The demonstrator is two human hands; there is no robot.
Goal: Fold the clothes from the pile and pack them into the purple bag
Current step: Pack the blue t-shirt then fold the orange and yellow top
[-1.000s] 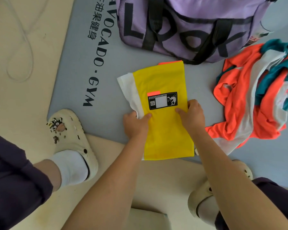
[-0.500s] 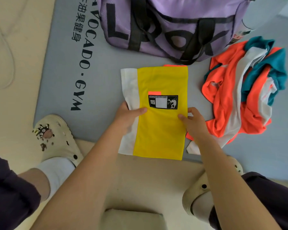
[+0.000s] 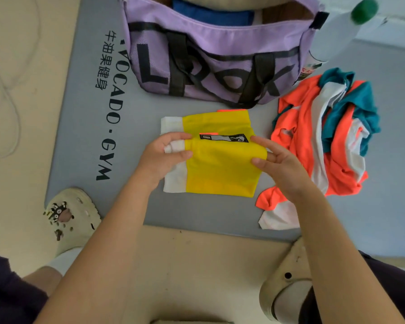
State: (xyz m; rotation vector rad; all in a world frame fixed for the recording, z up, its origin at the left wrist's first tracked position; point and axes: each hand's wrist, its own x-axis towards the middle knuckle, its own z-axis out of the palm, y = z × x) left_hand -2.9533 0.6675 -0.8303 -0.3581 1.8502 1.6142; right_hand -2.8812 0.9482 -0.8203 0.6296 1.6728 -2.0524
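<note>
A yellow and white garment (image 3: 220,169) with a black label lies on the grey mat, its near half lifted and doubled over towards the far end. My left hand (image 3: 166,153) pinches the left edge of the fold, white cloth between its fingers. My right hand (image 3: 276,160) grips the right edge of the fold. The purple bag (image 3: 220,66) stands open just beyond the garment, blue cloth visible inside. A pile of orange, white and teal clothes (image 3: 325,141) lies to the right of my right hand.
The grey gym mat (image 3: 98,127) with dark lettering lies on a beige floor. My two cream clogs (image 3: 73,218) rest at its near edge. A white bottle with a green cap (image 3: 344,24) stands right of the bag. A thin cord loops at far left.
Both hands have lifted the garment's near end off the mat and brought it towards the far end, halving its length. The view has tilted up, showing the bag's opening.
</note>
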